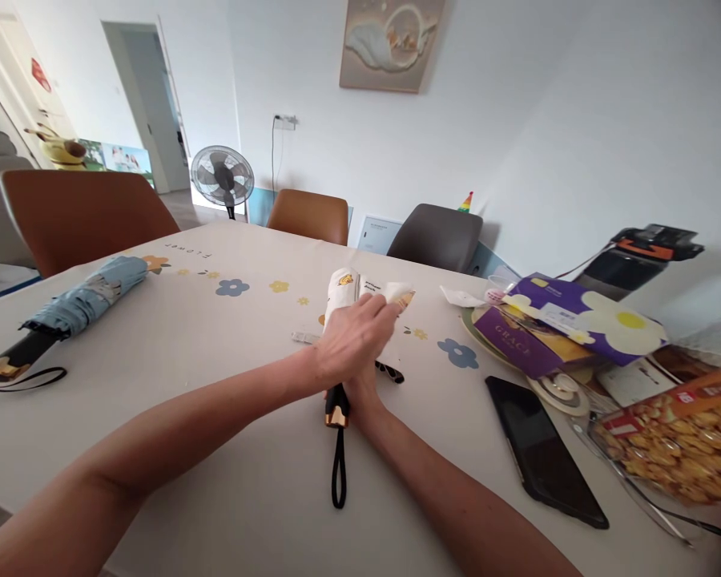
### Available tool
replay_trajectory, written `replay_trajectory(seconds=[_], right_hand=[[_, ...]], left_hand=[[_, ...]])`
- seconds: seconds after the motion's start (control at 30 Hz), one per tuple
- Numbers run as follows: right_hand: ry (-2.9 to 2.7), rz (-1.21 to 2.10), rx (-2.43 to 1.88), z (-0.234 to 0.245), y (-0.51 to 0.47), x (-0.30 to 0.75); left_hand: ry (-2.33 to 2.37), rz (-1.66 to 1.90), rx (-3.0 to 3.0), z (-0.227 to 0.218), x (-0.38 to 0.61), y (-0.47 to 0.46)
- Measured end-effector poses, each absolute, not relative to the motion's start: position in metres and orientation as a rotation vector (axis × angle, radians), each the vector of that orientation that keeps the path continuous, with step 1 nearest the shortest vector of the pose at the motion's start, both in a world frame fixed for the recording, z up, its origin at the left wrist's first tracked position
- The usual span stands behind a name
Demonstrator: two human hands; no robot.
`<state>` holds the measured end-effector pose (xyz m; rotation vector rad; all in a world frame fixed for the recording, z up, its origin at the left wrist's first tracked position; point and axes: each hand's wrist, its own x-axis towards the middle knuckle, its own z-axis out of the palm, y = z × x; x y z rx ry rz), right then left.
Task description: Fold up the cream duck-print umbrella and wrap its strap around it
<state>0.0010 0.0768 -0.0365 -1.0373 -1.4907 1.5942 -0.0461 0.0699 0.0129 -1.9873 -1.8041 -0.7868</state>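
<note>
A folded white umbrella (344, 290) with small cartoon prints lies in the middle of the table, its black handle (337, 407) with a gold cap and black wrist strap pointing toward me. My left hand (352, 340) lies over the umbrella's folded cloth, fingers curled and pressing on it. My right hand (365, 390) sits under the left wrist, closed around the umbrella near the handle; its fingers are mostly hidden. A second folded umbrella (84, 300), light blue with a black handle and strap, lies at the far left of the table.
The table (216, 385) has a cream cloth with flower prints. A black phone (544, 450) lies to the right, beside purple boxes (568, 320) on a plate and a clear snack bag (678, 437). Brown chairs (81, 216) stand around the table; a fan (222, 178) stands behind.
</note>
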Motion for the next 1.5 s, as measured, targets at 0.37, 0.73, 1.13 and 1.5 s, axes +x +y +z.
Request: replay_trajectory(seconds=[0.37,0.73,1.13,1.5], right_hand=[[-1.272,1.846,-1.208,-0.042,0.075,0.007],[-1.253,1.894,-1.210,-0.040,0.075,0.009],[-1.292,1.977,-1.076,-0.039,0.075,0.015],[-1.245,1.896,-1.147,-0.036,0.073,0.015]], left_hand=[[-2.304,-1.586,-1.595,0.030,-0.117,0.067],[-2.365,-1.340,-1.907,0.063,-0.132,0.044],[-2.564,-0.639,-2.048,0.086,-0.154,0.025],[-2.841,-0.962,-2.133,0.051,-0.183,0.046]])
